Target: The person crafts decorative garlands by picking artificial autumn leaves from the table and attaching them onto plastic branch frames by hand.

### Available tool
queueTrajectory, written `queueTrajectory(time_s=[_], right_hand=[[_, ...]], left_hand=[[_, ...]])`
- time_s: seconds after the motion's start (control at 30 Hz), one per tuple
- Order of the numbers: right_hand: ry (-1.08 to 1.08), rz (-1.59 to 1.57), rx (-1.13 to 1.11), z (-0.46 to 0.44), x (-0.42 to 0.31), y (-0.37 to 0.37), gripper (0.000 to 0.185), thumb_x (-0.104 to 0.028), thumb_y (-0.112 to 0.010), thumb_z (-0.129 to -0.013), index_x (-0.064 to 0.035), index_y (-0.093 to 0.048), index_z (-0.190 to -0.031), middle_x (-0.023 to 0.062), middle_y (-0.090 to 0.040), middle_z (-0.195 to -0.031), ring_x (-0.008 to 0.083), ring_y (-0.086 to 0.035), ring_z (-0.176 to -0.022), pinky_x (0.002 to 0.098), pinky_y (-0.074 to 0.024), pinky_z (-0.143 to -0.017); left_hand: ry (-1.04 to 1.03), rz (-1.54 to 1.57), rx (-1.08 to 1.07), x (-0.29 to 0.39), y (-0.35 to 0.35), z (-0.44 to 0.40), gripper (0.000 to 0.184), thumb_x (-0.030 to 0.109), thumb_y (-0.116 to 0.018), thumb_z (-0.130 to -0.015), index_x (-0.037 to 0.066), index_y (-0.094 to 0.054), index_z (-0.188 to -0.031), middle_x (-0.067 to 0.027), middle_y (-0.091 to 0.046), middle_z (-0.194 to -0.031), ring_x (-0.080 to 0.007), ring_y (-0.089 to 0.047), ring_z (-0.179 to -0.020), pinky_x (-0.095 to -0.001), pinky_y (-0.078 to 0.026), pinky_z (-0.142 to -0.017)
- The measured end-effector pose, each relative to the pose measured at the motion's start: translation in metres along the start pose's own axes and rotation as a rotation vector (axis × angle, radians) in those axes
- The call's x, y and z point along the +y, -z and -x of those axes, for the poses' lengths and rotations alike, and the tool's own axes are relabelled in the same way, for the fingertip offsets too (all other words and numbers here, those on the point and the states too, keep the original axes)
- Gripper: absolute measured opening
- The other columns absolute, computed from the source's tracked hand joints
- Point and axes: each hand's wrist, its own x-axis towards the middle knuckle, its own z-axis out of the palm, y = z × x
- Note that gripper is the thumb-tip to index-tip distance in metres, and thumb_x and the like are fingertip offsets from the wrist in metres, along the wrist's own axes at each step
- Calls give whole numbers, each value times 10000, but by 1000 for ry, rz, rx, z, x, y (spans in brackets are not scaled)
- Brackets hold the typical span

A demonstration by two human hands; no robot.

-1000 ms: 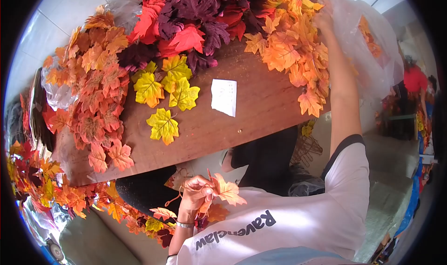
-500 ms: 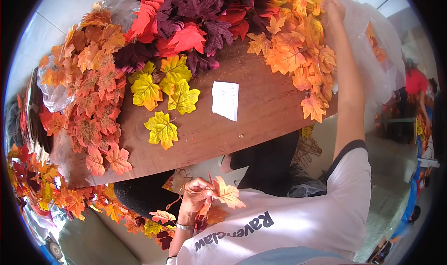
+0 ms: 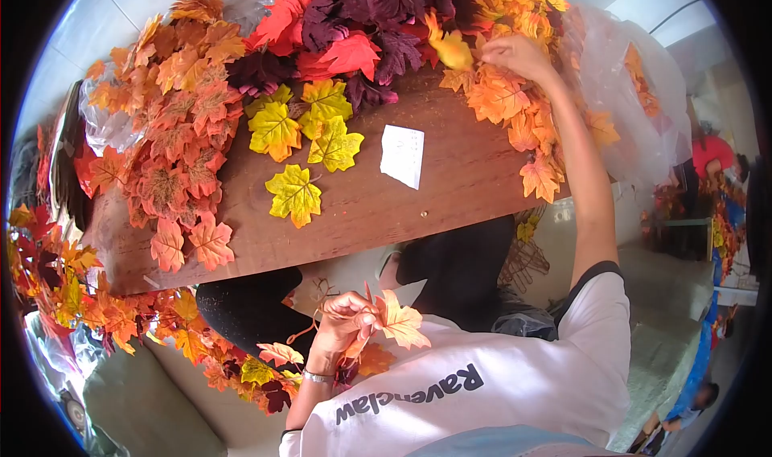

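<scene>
Yellow lobed artificial leaf now shows at upper centre, apparently pinched by the right hand, just swung inward, so both hands are loaded: the left hand pinches a pale-orange artificial leaf at lower centre.

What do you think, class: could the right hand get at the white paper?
Probably yes: the white paper lies uncovered on the tabletop, though the right hand seems to hold a yellow leaf.

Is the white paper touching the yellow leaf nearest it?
Apart: the head view shows bare brown tabletop between the white paper and that yellow leaf.
</scene>
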Motion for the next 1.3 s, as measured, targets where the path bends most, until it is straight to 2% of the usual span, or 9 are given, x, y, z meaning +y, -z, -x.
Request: queueTrajectory(time_s=[0.1, 0.3, 0.37, 0.5, 0.63, 0.8, 0.9, 1.03, 1.3], right_hand=[[-115, 92, 145, -3, -15, 18, 191, -211, -627, -769, -62, -667, -882, 81, -661, -838, 165, -618, -771, 300, -488, -691], [80, -150, 154, 15, -87, -32, 147, -171, -642, -749, -60, -660, -844, 42, -647, -699, 115, -605, -651, 252, -471, -601], [87, 33, 312, 18, -92, -63, 135, -172, -654, -742, -42, -641, -774, 33, -639, -658, 112, -603, -619, 247, -463, -572], [-312, -180, 131, 21, -93, -105, 198, -190, -680, -719, -17, -588, -687, 104, -612, -603, 170, -603, -570, 284, -448, -538], [-293, -106, 537, 5, -68, -145, 270, -248, -703, -695, -20, -617, -813, 140, -620, -666, 263, -616, -666, 348, -462, -623], [43, -58, 901, -44, -40, -162, 258, -252, -616, -777, -12, -619, -872, 93, -583, -552, 176, -561, -440, 323, -429, -471], [-376, -102, 507, -47, -41, -157, 232, -253, -597, -784, -33, -634, -848, 94, -591, -569, 194, -591, -503, 321, -441, -523], [-308, -154, 593, -17, -62, -135, 293, -315, -584, -780, -28, -622, -828, 188, -613, -733, 364, -594, -747, 417, -444, -666], [-150, -190, 643, 31, -36, -129, 184, -145, -611, -769, 25, -567, -822, 142, -612, -683, 249, -612, -628, 349, -464, -585]], left_hand=[[-17, 11, -20, -4, 6, -1, 62, 12, -624, -775, -18, -570, -778, -154, -625, -685, -83, -510, -471, -205, -402, -440], [-76, -6, -28, -1, 2, -3, 69, 25, -616, -792, -8, -557, -804, -134, -628, -685, -68, -482, -449, -192, -380, -419], [-98, -7, -13, 4, 0, 1, 69, 24, -616, -791, -6, -555, -804, -135, -629, -687, -68, -482, -450, -192, -378, -418], [-141, -33, -12, 8, 2, 6, 78, 37, -618, -793, -5, -553, -805, -144, -628, -686, -73, -473, -429, -189, -372, -401], [-141, -23, -17, 5, 2, 10, 100, 53, -629, -786, -6, -550, -803, -150, -624, -672, -76, -467, -411, -190, -369, -388], [-127, -54, -12, 2, -4, 12, 130, 67, -645, -773, -11, -547, -808, -156, -620, -653, -75, -466, -393, -189, -374, -377], [-138, -61, -9, 1, -3, 12, 130, 68, -645, -773, -9, -546, -809, -151, -621, -657, -75, -467, -393, -191, -390, -385], [-155, -62, 7, 1, -2, 13, 122, 63, -638, -777, -4, -544, -816, -147, -621, -658, -75, -463, -393, -192, -390, -397], [-146, 1, -8, 5, -4, 9, 87, 6, -619, -779, -15, -563, -842, -111, -613, -660, -88, -527, -466, -240, -477, -526]])
